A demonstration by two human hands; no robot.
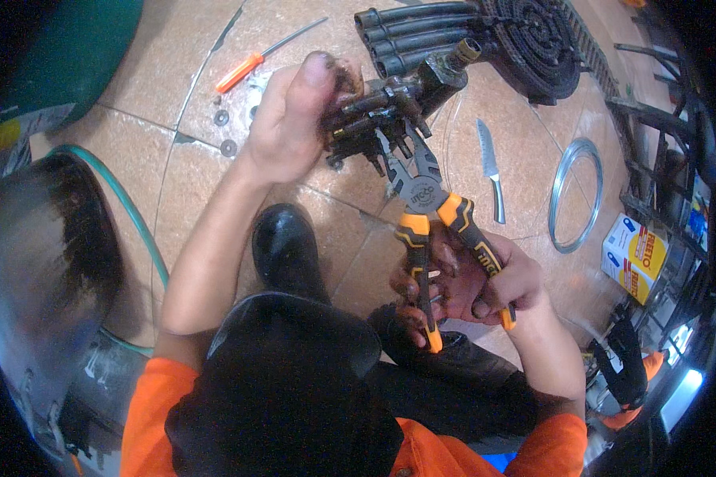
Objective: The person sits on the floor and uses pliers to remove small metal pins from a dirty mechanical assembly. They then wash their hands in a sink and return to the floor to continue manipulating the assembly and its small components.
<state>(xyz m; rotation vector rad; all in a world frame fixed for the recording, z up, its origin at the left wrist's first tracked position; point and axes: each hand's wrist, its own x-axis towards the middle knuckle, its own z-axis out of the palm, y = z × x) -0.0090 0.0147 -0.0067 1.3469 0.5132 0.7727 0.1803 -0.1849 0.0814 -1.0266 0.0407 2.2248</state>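
Note:
My left hand [286, 119] grips one end of a dark, greasy metal valve assembly [406, 99], which has several short fittings and a threaded pipe end at the upper right. My right hand [509, 282] is closed on pliers [418, 189] with black and yellow handles, held spread apart. The pliers' grey jaws are open and reach in among the fittings on the underside of the assembly; whether they grip one, I cannot tell. Just beyond my left hand, an orange-handled screwdriver [239, 73] lies on the tiled floor, near several small washers [221, 118].
A black cast burner [533, 52] with pipes lies at the top. A knife [489, 171], a wire coil [558, 207] and a yellow-and-white box [640, 250] are on the right, beside dark metal frames. A green hose [123, 187], dark tank [56, 246] and green container [64, 48] occupy the left.

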